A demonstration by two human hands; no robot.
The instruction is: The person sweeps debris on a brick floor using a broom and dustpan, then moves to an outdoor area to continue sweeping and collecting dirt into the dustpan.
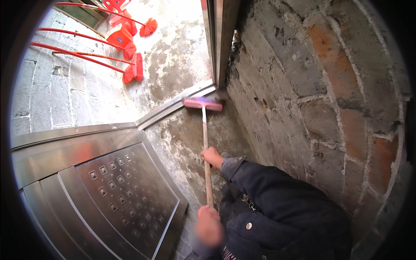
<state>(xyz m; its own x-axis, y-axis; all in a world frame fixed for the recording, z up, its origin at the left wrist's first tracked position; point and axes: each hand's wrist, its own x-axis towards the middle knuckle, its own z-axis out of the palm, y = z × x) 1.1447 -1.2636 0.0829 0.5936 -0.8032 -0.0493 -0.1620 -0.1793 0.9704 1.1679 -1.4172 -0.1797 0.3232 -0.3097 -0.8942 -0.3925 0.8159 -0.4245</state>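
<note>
A push broom with a pink head (203, 104) and a wooden handle (206, 175) lies slantwise before me. My right hand (212, 157) grips the handle around its middle. Lower down, near the handle's end, my left hand (209, 224) is closed around it, somewhat blurred. The broom head is at the foot of the brick wall, beside the metal door sill (177, 103). Its bristles are blurred and mostly hidden behind the head. Beneath it is a stained concrete floor (182, 136).
An embossed metal door (123, 191) stands at the left. Rough brick wall (302, 97) rises close on the right, next to a metal door frame (217, 42). Beyond the sill, several red brooms (130, 76) lean by red plastic stools or containers (120, 35).
</note>
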